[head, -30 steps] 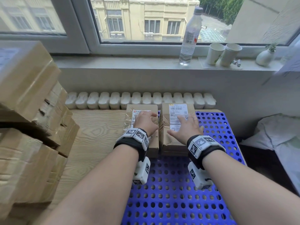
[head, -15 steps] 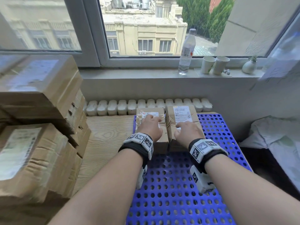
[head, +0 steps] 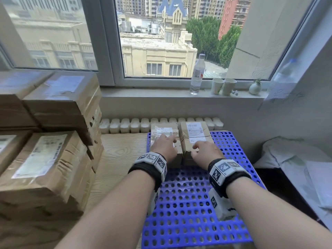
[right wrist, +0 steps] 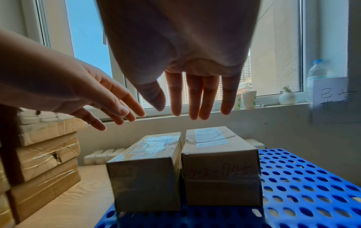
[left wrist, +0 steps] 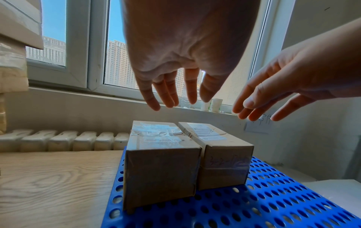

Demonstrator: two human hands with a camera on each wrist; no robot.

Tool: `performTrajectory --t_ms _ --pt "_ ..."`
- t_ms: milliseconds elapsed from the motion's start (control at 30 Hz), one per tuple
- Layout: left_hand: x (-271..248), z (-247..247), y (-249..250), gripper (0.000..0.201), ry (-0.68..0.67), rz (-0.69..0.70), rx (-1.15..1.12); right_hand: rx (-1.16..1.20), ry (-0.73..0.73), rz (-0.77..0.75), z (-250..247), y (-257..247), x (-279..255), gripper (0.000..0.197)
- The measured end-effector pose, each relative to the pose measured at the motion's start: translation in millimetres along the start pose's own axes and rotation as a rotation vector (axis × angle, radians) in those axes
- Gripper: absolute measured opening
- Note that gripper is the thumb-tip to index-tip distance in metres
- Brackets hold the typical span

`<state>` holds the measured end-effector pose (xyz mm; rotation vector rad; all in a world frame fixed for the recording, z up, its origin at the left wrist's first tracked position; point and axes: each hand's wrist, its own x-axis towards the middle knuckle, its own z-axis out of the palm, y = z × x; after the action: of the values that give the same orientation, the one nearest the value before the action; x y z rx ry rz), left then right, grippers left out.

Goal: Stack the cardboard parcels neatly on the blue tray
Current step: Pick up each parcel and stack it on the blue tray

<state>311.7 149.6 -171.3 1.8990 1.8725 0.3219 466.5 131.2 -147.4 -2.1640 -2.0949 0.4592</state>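
Two brown cardboard parcels stand side by side, touching, at the far left corner of the blue perforated tray (head: 188, 212). The left parcel (head: 164, 129) (left wrist: 162, 166) (right wrist: 146, 177) has crinkled clear tape on top. The right parcel (head: 195, 132) (left wrist: 224, 162) (right wrist: 220, 169) carries a white label and handwriting on its near end. My left hand (head: 165, 146) (left wrist: 175, 95) hovers above the left parcel with straight fingers, holding nothing. My right hand (head: 204, 152) (right wrist: 191, 95) hovers likewise over the right parcel. Both wrist views show a gap between fingertips and parcel tops.
A tall pile of larger cardboard parcels (head: 45, 159) fills the left of the wooden table (head: 115, 159). A radiator (head: 125, 124) runs behind the tray. On the sill stand a water bottle (head: 196, 74), two paper cups (head: 222, 86) and a small vase (head: 255, 88). White bags (head: 296, 159) lie at right.
Both hands, which rested on the parcel tops, have lifted off and drawn back a little. The two parcels stay put. The head view has tilted upward.
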Motion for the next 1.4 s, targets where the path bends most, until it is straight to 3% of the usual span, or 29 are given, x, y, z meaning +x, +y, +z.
performTrajectory --t_ms 333,567,767,1133,1400 --pt "-95 1 -6 0.04 0.001 0.023 0.054 0.031 0.027 -0.011 11 -6 -90 0.029" --pt "-169 -21 -33 0.038 0.067 0.011 0.041 0.016 0.006 -0.074 22 -46 -151 0.028" --pt "-220 -64 -72 0.037 0.153 -0.038 0.06 0.014 0.017 -0.195 21 -108 -185 0.023" --pt "-292 -152 -169 0.032 0.349 -0.155 0.025 -0.001 0.078 -0.406 25 -242 -227 0.032" --pt "-319 -228 -247 0.029 0.467 -0.153 -0.042 -0.027 0.103 -0.483 36 -360 -244 0.03"
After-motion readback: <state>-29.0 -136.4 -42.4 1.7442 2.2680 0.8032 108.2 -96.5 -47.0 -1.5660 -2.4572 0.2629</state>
